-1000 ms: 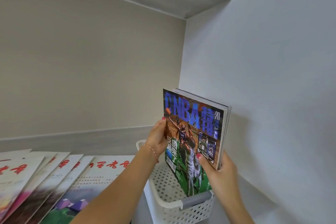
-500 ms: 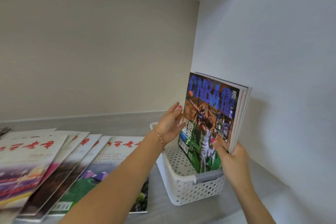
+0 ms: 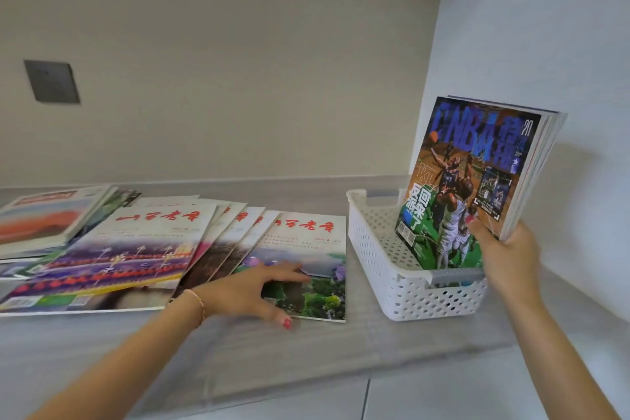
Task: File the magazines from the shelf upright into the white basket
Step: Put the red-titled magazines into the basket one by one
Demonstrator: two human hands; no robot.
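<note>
Flat magazines [image 3: 163, 242] lie fanned across the shelf [image 3: 306, 351], just left of the white basket [image 3: 402, 283], where several magazines [image 3: 477, 181] already stand upright. The right hand [image 3: 508, 259] grips those to steady them; the left hand [image 3: 252, 290] rests, fingers spread, on the nearest cover. Next, I judge, it must lift that one and slot it in.

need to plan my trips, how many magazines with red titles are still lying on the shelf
5 visible, fanned flat and overlapping: the big front one, three mostly covered, and the rightmost under the left hand. More may hide beneath.
</note>
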